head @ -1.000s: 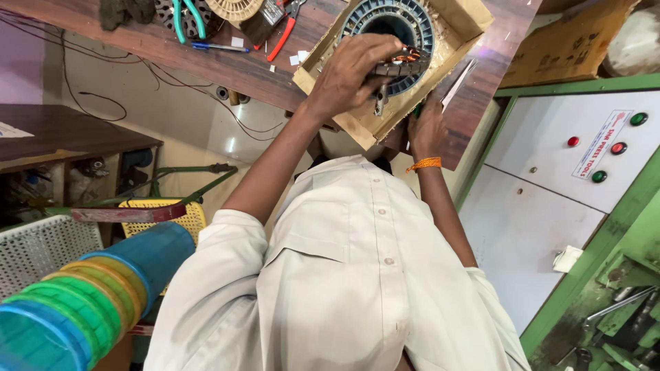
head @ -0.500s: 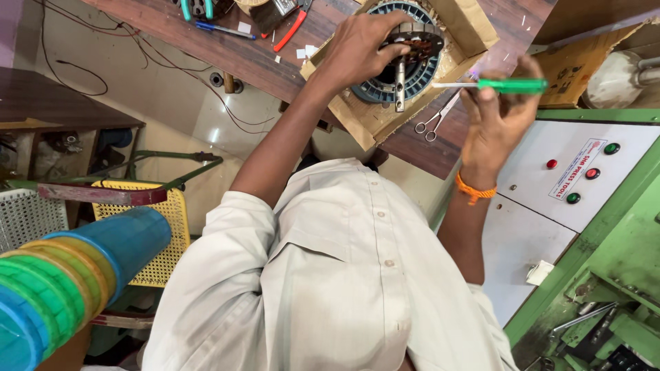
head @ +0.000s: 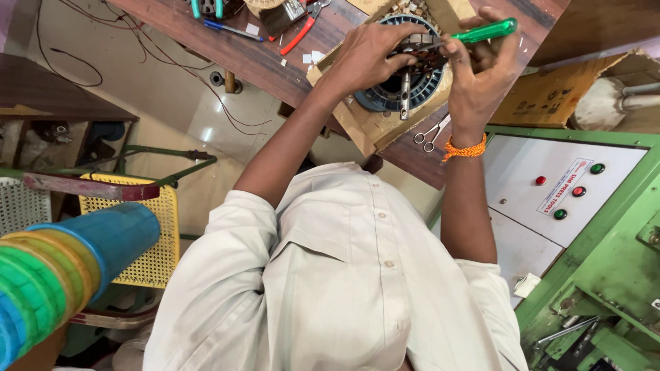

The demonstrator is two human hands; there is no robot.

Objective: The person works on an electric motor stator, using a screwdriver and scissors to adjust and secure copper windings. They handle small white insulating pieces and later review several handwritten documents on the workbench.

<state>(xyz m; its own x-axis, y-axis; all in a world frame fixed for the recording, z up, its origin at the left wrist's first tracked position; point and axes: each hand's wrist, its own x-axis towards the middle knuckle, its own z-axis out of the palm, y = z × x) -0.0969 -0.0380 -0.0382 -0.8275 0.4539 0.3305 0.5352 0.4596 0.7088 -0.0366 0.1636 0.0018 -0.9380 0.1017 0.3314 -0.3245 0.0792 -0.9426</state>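
Note:
A round dark motor stator (head: 421, 88) with copper windings lies in an open cardboard tray (head: 357, 127) on the wooden workbench (head: 240, 55). My left hand (head: 371, 58) presses down on the stator's top, fingers gripping the winding. My right hand (head: 481, 75), with an orange thread band at the wrist, is shut on a green-handled screwdriver (head: 489, 30). Its shaft points left into the winding beside my left fingers. A metal tool sticks up through the stator's bore.
Small scissors (head: 430, 132) lie at the bench edge below the tray. Red-handled pliers (head: 302, 31) and a blue pen lie further back. A white control panel with coloured buttons (head: 570, 192) is at the right, a yellow mesh chair (head: 155, 254) and stacked coloured plastic tubs (head: 62, 268) at the left.
My right hand has picked up the green screwdriver and brought it from the right onto the stator's winding. My left hand has stayed on the stator.

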